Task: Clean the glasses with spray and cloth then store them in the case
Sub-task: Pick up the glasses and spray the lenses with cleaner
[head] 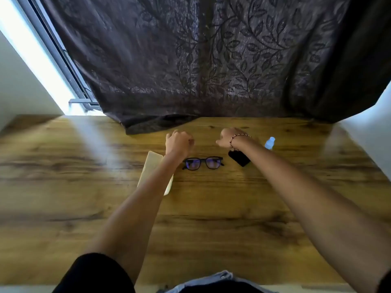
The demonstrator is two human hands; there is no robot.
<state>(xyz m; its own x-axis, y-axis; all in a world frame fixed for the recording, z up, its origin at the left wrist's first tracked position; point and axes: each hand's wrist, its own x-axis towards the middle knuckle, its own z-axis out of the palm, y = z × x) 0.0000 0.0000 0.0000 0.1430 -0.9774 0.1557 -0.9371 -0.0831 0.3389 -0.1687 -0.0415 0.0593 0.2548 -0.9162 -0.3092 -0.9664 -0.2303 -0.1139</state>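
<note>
Black-framed glasses (202, 163) lie folded open on the wooden table (211, 208), lenses toward me. Left of them a cream glasses case (150, 166) lies partly under my left forearm. A black cloth (239, 158) lies to the right of the glasses, half under my right wrist. Behind that wrist stands a small clear spray bottle (270, 142). My left hand (178, 141) hovers beyond the glasses with fingers curled, holding nothing. My right hand (230, 137), with a bead bracelet, is also beyond the glasses, fingers curled, empty.
A dark leaf-patterned curtain (211, 70) hangs behind the table, its hem resting on the far edge. A bright window (31, 49) is at the left. White walls flank the table on both sides.
</note>
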